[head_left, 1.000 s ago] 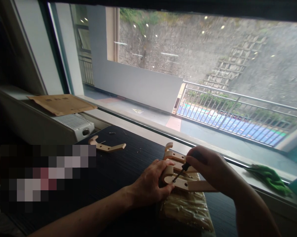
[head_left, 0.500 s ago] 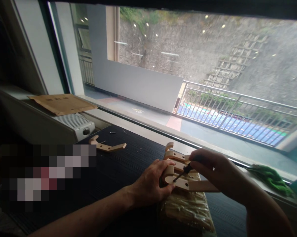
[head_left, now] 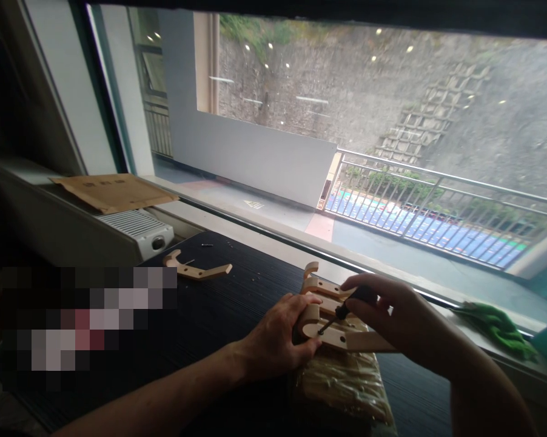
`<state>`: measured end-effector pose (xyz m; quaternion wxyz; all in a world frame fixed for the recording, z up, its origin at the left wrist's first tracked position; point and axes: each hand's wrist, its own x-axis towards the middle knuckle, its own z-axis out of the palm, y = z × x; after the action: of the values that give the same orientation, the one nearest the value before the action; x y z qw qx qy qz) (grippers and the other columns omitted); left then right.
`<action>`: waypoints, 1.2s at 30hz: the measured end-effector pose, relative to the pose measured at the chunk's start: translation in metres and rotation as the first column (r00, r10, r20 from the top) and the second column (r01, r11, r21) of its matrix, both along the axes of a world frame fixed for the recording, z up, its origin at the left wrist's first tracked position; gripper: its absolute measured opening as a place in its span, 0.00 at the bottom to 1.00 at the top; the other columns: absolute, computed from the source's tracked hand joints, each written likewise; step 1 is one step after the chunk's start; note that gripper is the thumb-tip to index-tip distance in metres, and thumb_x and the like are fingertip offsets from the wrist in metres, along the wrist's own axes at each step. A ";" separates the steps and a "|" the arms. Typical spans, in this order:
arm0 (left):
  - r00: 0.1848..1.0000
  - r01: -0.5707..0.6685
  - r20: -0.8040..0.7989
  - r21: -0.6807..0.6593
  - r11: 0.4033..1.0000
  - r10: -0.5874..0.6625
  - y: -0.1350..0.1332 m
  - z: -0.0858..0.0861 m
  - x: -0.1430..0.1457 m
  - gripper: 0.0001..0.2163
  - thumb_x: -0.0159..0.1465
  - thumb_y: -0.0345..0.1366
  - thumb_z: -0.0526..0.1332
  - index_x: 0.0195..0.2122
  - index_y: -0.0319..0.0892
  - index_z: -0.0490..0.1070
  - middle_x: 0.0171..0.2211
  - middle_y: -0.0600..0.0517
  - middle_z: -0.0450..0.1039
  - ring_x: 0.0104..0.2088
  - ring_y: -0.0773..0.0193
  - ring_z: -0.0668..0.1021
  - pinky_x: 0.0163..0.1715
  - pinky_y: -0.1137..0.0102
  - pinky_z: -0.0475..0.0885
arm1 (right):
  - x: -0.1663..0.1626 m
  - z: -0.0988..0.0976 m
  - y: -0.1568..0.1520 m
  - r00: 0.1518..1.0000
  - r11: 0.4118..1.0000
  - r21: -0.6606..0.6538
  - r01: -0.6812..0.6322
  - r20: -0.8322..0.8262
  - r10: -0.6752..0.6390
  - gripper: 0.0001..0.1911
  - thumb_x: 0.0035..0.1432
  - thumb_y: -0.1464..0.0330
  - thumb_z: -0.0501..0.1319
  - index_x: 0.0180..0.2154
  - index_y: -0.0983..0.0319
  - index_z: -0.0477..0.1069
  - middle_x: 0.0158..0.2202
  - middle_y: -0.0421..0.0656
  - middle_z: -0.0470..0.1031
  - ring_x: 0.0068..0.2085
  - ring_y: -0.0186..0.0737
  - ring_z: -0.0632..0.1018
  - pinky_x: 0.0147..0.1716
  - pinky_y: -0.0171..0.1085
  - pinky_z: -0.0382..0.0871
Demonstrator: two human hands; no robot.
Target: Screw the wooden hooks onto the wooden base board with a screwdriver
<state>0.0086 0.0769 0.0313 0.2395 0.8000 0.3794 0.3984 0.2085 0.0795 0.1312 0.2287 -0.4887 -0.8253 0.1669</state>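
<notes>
Shifted since the preceding frame was the right hand [head_left: 394, 312]: its fingers had been moved about the dark handle of the screwdriver [head_left: 341, 312], and a wider gap was left between them, while the left hand [head_left: 282, 334] was kept in place. The right wrist was bent, the forearm was brought in from the lower right, and the handle was pinched in a narrow grip. The shaft was slanted down to the left, and its tip was set at a hole near the curled end of the nearest wooden hook [head_left: 364, 342]. That end was clasped by the left hand, the thumb being laid on the near side and the fingers on the far side.

The nearest wooden hook was supported on a block [head_left: 344, 388], which was enclosed in clear, wrinkled wrapping (its contents could not be identified). Two further wooden pieces [head_left: 324, 286] were lined up behind it. A flat brown envelope [head_left: 119, 191] was laid on a white unit [head_left: 139, 226] with a slotted top; its inside was hidden.

Pale, smooth wood was shown throughout, pierced by dark round holes. Another hook [head_left: 203, 274], curled at one end, was set apart on the black, grained table [head_left: 237, 303], where crumbs were scattered. A crumpled green cloth [head_left: 496, 328] was seen at the right.
</notes>
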 end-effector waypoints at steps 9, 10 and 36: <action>1.000 0.003 0.004 -0.024 1.000 -0.002 -0.001 0.003 0.000 0.25 0.54 0.33 0.63 0.53 0.40 0.61 0.49 0.45 0.68 0.50 0.56 0.70 0.53 0.62 0.65 | -0.008 0.000 0.004 0.996 0.998 -0.052 -0.028 -0.082 0.024 0.14 0.57 0.56 0.56 0.34 0.60 0.71 0.29 0.40 0.75 0.29 0.35 0.72 0.28 0.34 0.66; 1.000 0.000 0.005 -0.021 1.000 0.000 -0.001 0.002 0.000 0.25 0.54 0.33 0.63 0.53 0.40 0.61 0.48 0.45 0.68 0.49 0.57 0.71 0.52 0.62 0.66 | -0.007 -0.002 0.007 0.998 0.999 -0.042 0.000 -0.070 -0.003 0.15 0.57 0.56 0.56 0.34 0.60 0.71 0.28 0.41 0.74 0.29 0.36 0.72 0.28 0.35 0.66; 1.000 -0.002 0.016 -0.011 1.000 0.002 0.000 -0.001 0.000 0.25 0.54 0.32 0.63 0.53 0.41 0.61 0.50 0.47 0.67 0.50 0.57 0.69 0.53 0.62 0.65 | -0.008 -0.008 0.016 0.997 0.998 -0.023 0.056 -0.049 -0.058 0.17 0.57 0.55 0.55 0.31 0.63 0.70 0.24 0.40 0.70 0.24 0.33 0.67 0.21 0.32 0.61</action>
<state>0.0088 0.0772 0.0299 0.2465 0.7950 0.3803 0.4032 0.2002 0.0958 0.1232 0.2485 -0.5102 -0.8032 0.1814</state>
